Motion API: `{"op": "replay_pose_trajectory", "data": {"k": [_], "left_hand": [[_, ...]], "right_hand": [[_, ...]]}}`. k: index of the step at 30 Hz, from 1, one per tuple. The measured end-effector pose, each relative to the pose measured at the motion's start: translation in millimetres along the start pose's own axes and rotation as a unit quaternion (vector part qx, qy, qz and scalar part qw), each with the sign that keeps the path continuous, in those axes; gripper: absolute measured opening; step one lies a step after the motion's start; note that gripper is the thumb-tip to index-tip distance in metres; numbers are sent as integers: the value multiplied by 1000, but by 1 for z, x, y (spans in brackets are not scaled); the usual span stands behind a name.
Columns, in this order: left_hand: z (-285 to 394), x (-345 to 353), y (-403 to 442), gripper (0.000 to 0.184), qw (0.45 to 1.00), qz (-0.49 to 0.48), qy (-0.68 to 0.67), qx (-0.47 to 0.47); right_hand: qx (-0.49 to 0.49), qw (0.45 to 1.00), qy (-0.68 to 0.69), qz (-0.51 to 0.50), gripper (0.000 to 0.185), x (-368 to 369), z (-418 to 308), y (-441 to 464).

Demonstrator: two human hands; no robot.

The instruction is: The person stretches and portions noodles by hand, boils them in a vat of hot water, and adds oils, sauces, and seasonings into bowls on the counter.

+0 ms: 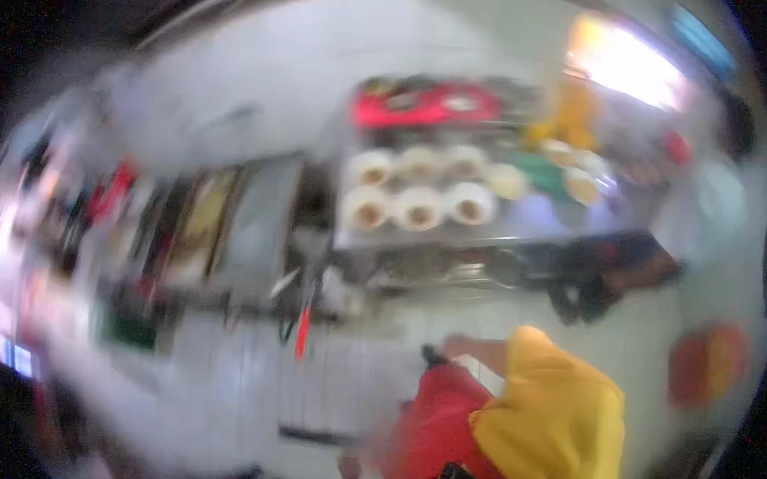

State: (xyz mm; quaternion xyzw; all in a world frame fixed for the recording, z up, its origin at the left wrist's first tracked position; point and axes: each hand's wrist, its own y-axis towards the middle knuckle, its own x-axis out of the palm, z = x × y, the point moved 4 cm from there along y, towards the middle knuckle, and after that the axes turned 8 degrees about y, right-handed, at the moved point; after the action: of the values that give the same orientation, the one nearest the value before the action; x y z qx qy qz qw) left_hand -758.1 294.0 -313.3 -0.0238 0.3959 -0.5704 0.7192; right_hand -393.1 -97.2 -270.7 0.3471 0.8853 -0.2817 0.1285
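Motion blur smears the whole head view. From a yellow sleeve, my right hand (462, 345) reaches left across the front of my red clothing (439, 416). A small black thing (432, 355) is at its fingertips, but whether they hold it is too blurred to tell. I cannot make out my left hand anywhere. Beyond my right hand, white round containers (419, 208) with brown centres stand in two rows on a table (349, 236).
A red tray (425, 105) lies behind the containers, with yellow items (575, 115) to its right. A long counter (254, 224) extends left. A person in pale clothing (719, 209) is at the right, above a red and yellow object (705, 365). An orange-red strip (302, 332) hangs mid-view.
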Motion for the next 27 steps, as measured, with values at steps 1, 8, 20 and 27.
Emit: {"op": "replay_pose_trajectory", "data": {"k": [1, 8, 20, 27], "left_hand": [[-4, -5, 9, 26, 998, -25, -37, -41], [7, -55, 78, 26, 983, -107, -107, -103], [3, -180, 170, 28, 979, -153, -91, -98], [-55, -258, 204, 31, 973, -170, -110, -109]], "right_hand": [[-268, 943, -191, -45, 41, -33, -143, -33], [-4, 990, -140, 11, 44, 19, -163, 27], [200, 952, -222, 73, 55, 100, -27, 33], [261, 947, -97, 157, 58, 128, -141, 10]]}}
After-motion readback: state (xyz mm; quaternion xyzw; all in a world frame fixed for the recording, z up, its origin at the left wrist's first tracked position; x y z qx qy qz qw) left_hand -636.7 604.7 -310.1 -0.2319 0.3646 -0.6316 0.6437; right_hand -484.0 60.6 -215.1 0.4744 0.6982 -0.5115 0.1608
